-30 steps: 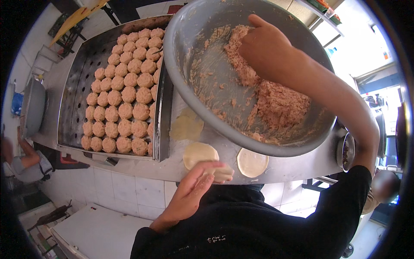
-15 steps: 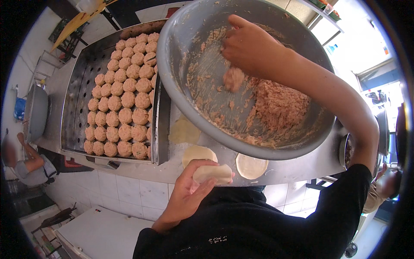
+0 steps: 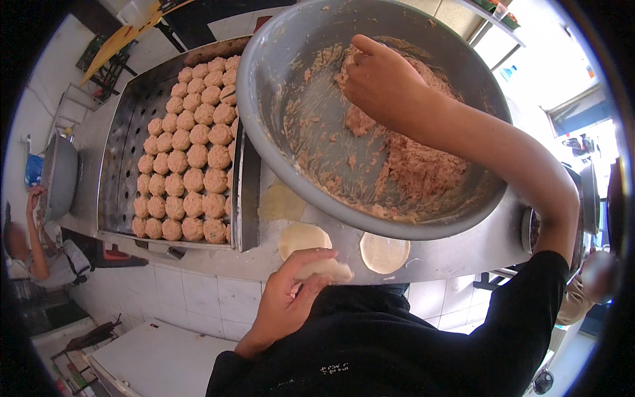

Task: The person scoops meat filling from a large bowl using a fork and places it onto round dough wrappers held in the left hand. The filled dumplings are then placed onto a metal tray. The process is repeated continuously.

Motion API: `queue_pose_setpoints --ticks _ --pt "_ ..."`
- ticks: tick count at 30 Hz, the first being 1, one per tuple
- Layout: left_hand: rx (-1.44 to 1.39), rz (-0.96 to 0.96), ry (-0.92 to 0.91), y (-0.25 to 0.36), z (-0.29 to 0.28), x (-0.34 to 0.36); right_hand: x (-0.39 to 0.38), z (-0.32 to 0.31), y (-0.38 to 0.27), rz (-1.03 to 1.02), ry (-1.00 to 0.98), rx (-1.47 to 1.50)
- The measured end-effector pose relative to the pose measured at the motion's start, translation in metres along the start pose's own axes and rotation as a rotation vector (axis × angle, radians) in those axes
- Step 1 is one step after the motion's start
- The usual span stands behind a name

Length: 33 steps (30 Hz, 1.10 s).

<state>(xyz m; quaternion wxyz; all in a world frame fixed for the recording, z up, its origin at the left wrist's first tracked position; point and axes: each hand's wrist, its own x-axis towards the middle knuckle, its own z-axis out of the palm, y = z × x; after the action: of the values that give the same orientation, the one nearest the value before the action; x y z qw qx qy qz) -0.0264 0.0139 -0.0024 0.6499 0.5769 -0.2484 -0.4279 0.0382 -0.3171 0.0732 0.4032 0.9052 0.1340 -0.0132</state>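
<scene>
My left hand (image 3: 288, 298) is closed around a pale, round dough wrapper (image 3: 325, 269), which curves between fingers and thumb in front of my body. Inside the large grey basin (image 3: 317, 192), my right hand (image 3: 383, 78) hovers at or on the pink minced filling (image 3: 423, 169), back of the hand up. Its fingers curl in and the thumb points out. Whatever they grip underneath is hidden. A clump of filling (image 3: 358, 122) shows just below the hand. Two flat dough wrappers lie on the metal table, one left (image 3: 301, 239) and one right (image 3: 385, 254).
Left of the basin stands a perforated metal tray (image 3: 245, 218) with rows of round, pleated filling-topped pieces (image 3: 177, 162). Another grey basin (image 3: 61, 175) sits at the far left, beside a person (image 3: 49, 258). A second person (image 3: 579, 298) is at the right edge.
The clump below my right hand was blurred and lower; now filling lies against the hand's left side too. The wrapper in my left hand has tilted and folded a little.
</scene>
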Motion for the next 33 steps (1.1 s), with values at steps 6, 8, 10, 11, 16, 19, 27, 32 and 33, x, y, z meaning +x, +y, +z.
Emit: queue_pose_setpoints --ticks 6,8,10,11,16,19,27,32,33 --pt "-0.009 -0.043 0.054 0.002 0.009 -0.003 -0.012 -0.005 0.013 0.007 -0.043 0.442" --pt "0.017 -0.023 0.015 0.002 0.008 -0.003 -0.013 -0.006 0.013 0.020 -0.112 0.468" --pt "0.100 0.033 -0.011 0.001 0.006 -0.002 -0.013 -0.005 0.009 0.000 -0.141 0.502" --pt "0.151 0.069 -0.005 0.002 0.006 -0.003 -0.014 -0.005 0.005 -0.007 -0.155 0.520" --pt "0.384 0.171 0.153 0.006 0.012 -0.005 -0.025 -0.005 -0.009 -0.083 -0.109 0.618" --pt "0.744 0.372 0.212 0.013 0.014 -0.005 -0.035 -0.010 -0.011 -0.116 -0.022 0.628" --pt "0.650 0.316 0.218 0.019 0.016 -0.008 -0.065 -0.023 0.007 -0.004 -0.081 0.980" --pt "0.544 0.227 0.225 0.016 0.015 -0.008 -0.080 -0.023 0.007 0.088 -0.127 1.012" --pt "0.460 0.178 0.215 0.015 0.013 -0.008 -0.083 -0.023 0.006 0.101 -0.098 0.999"
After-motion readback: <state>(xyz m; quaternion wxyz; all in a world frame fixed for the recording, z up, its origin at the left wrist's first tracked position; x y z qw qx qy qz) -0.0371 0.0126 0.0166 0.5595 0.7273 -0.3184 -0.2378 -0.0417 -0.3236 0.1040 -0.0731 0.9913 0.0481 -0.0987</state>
